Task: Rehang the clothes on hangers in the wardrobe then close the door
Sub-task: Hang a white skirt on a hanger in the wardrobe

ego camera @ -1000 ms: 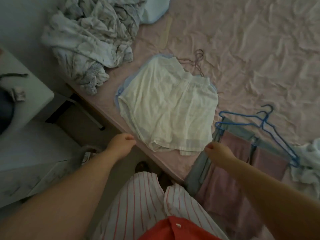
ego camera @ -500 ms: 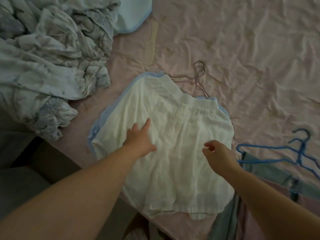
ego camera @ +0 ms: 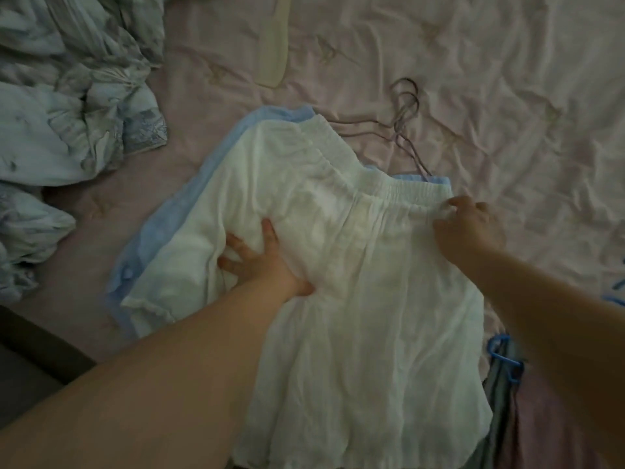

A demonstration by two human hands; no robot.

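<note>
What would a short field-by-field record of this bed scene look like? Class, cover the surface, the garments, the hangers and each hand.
surface: pink sheet, creased
top garment: white shorts, lying flat
beneath it: blue garment, edge showing at left
hangers: thin wire hangers past the waistband; blue hanger at right edge
left hand: fingers spread, pressing on the white shorts
right hand: pinching the waistband
other cloth: crumpled patterned bedding at upper left

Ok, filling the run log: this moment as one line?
left hand pressing white shorts | right hand pinching waistband | wire hanger on bed, untouched
</note>
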